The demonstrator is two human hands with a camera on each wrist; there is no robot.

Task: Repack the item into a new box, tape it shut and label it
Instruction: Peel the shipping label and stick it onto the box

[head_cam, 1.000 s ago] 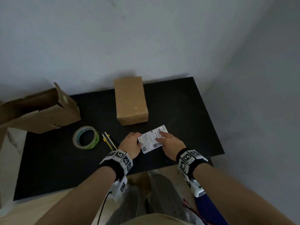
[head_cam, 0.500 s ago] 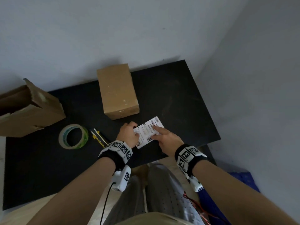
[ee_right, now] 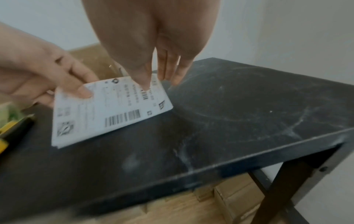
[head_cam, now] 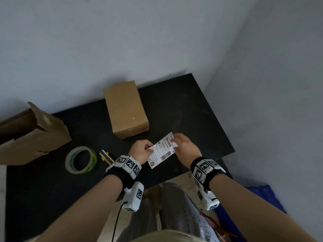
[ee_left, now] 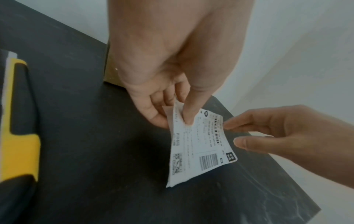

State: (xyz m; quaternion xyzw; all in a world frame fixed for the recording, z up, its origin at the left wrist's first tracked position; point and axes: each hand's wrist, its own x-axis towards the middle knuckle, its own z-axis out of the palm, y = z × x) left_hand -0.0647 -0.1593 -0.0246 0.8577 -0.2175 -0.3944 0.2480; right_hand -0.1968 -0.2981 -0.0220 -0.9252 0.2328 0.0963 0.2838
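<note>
A white shipping label (head_cam: 163, 150) with barcodes is held just above the black table (head_cam: 192, 109) between both hands. My left hand (head_cam: 142, 150) pinches its near-left corner with thumb and fingers (ee_left: 188, 116); the label (ee_left: 201, 145) seems to split into two layers there. My right hand (head_cam: 185, 149) pinches the far right edge, its thumb on the printed face (ee_right: 145, 86) of the label (ee_right: 109, 109). A closed brown cardboard box (head_cam: 126, 109) stands just beyond the hands, with no label on the faces that show.
An opened, torn brown box (head_cam: 29, 135) lies at the table's left end. A roll of clear tape (head_cam: 81, 159) and a yellow-black utility knife (head_cam: 106, 157) lie left of my left hand. A wall runs behind the table; the table's right edge (ee_right: 249, 160) is near my right wrist.
Both hands have kept hold of the label. It has turned more lengthwise away from me, and my right hand has shifted to its far end. The head view has moved.
</note>
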